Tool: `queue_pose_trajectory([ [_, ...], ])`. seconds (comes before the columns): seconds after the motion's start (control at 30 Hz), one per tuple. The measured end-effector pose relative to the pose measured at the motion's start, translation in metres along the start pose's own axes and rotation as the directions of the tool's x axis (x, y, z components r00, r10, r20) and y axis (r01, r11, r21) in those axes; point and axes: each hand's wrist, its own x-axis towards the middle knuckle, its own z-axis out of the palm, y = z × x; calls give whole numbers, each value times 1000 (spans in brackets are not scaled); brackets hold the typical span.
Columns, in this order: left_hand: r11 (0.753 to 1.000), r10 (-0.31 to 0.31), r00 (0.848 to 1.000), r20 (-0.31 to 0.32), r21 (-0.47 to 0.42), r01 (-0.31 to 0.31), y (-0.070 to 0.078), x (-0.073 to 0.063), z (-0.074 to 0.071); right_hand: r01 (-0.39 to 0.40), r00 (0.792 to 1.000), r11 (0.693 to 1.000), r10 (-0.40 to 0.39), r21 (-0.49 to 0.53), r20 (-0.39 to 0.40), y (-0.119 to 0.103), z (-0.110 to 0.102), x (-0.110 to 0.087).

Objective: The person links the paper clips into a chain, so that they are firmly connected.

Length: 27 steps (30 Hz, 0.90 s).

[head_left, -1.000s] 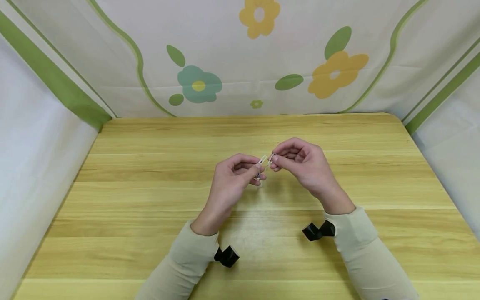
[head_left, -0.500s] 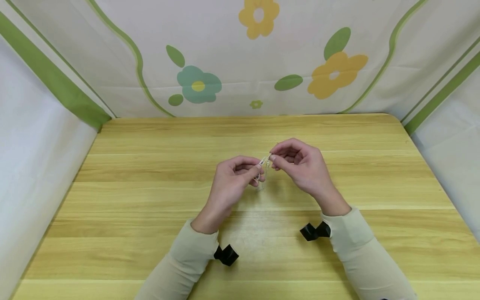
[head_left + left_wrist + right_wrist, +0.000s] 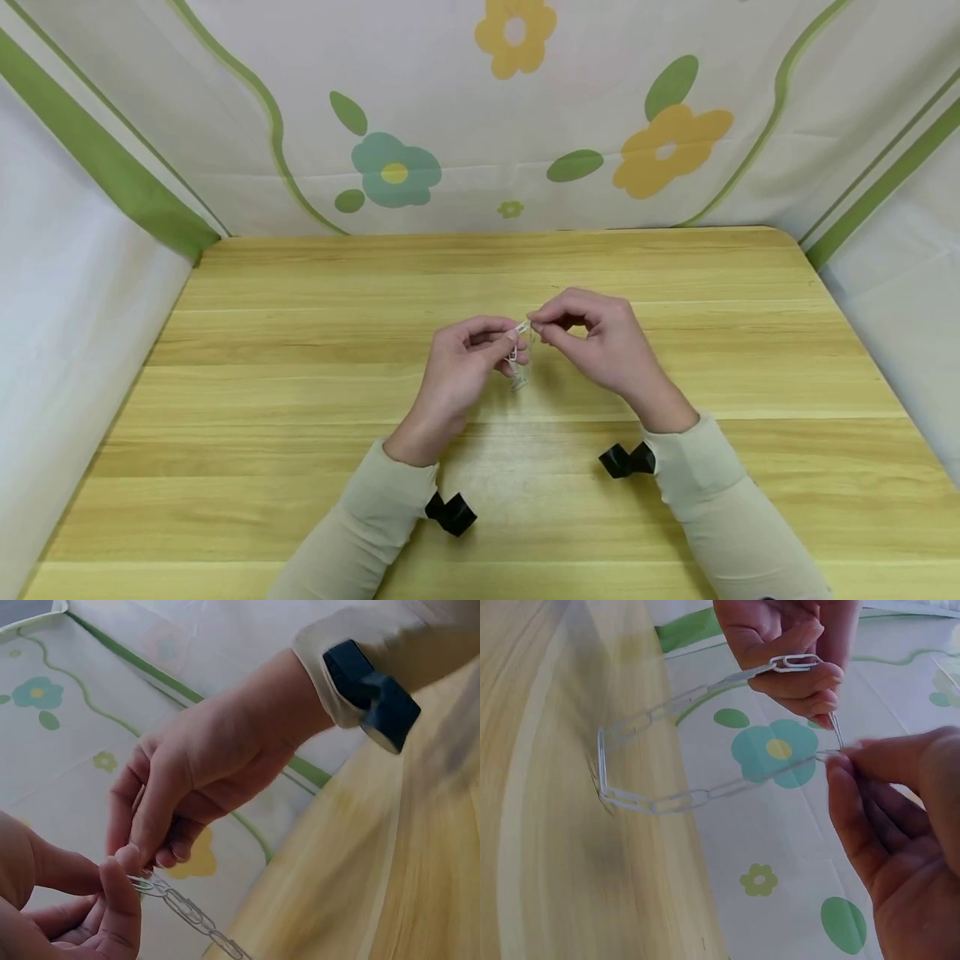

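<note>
A chain of linked white paper clips (image 3: pixel 634 799) hangs in a loop between the hands, above the table. The left hand (image 3: pixel 467 362) pinches one part of it between thumb and fingers, with links running over the fingers in the right wrist view. Thumb and index finger of the right hand (image 3: pixel 603 342) pinch a clip at the chain's other end, almost touching the left fingertips. In the left wrist view the chain (image 3: pixel 187 909) slopes down to the right from the two hands. Fingertips hide how the pinched clips meet.
Below the hands lies a wood-grain table (image 3: pixel 262 400). A white cloth with printed flowers (image 3: pixel 465 117) stands behind its far edge, and pale cloth sides flank it. A black wrist camera (image 3: pixel 455 514) sits at the left cuff, another black camera (image 3: pixel 618 460) at the right.
The right hand has moved left and slightly nearer the body, bringing its fingertips up to the left hand's. More of the chain's loop hangs below the left fingers. The left hand barely shifts.
</note>
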Motion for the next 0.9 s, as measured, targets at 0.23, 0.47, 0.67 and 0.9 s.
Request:
queue_pose_trajectory([
  [0.23, 998, -48, 999, -17, -40, 48, -2, 4, -6, -215, 957, 975, 221, -52, 189, 1, -9, 1],
  [0.47, 999, -26, 1000, 17, 44, 25, -2, 6, -14, -219, 935, 967, 245, -127, 256, 8, -11, 0],
  [0.67, 988, -52, 996, 77, 151, 40, -1, 8, -24, -262, 924, 960, 278, -95, 262, 7, -13, -1],
  [0.9, 940, -42, 989, 140, 342, -9, 3, 5, -33, -337, 900, 941, 329, -22, 287, 5, -17, -3],
])
